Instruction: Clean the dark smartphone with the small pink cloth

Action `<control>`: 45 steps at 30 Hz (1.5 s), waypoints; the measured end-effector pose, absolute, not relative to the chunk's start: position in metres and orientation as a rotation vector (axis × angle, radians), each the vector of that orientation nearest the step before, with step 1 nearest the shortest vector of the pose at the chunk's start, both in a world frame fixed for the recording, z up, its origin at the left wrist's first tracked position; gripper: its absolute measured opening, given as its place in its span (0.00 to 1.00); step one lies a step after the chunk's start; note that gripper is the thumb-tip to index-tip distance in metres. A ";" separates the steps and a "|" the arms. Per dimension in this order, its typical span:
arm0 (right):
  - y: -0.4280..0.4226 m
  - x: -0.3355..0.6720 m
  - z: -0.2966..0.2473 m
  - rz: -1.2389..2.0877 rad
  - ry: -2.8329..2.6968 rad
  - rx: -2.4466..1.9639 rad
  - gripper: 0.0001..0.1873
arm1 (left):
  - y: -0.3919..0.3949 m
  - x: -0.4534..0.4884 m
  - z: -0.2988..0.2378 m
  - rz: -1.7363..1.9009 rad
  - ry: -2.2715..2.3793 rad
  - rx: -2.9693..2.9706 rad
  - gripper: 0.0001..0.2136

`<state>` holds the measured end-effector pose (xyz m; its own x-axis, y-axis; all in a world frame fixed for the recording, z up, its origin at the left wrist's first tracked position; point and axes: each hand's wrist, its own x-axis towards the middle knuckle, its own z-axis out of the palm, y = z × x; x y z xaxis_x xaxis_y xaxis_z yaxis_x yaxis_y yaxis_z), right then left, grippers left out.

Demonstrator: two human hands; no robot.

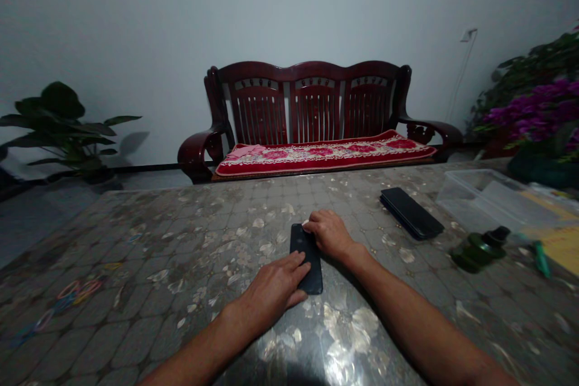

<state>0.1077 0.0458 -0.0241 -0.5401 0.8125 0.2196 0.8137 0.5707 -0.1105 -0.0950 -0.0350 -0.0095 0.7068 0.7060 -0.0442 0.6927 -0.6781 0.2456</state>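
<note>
A black smartphone (311, 280) lies flat on the patterned tablecloth, its back with a camera spot seemingly facing up. My left hand (275, 277) presses on it from the left, fingers across its middle and thumb near the lower edge, holding it in place. At the upper right corner, my right hand (329, 234) is closed, with curled fingers and the thumb tip on the phone's top end. What lies under those right fingertips is hidden. To the right of my right hand rests a stack of flat black, phone-shaped pieces (411, 212).
On the right stand a clear plastic box (470, 193), a dark green bottle (477, 252) with a black cap, and a green pen-like item (541, 259). Colourful rubber bands (79, 291) lie at left. Beyond the table is a wooden bench (314, 102); potted plants flank it.
</note>
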 end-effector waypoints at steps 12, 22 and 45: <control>0.039 0.111 -0.006 0.129 -2.594 -1.327 0.14 | -0.031 -0.093 -0.008 0.129 1.144 2.623 0.19; 0.038 0.117 0.012 0.371 -2.670 -1.357 0.16 | 0.052 -0.121 0.005 0.216 0.995 2.758 0.29; 0.047 0.145 0.028 0.338 -2.487 -1.460 0.19 | 0.071 -0.109 0.026 -0.437 1.278 2.818 0.26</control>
<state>0.1455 0.0469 0.0282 -0.4733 0.8766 0.0868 0.8217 0.4748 -0.3153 -0.1091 0.0709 0.0263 0.6264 0.7351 -0.2593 0.7398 -0.6655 -0.0993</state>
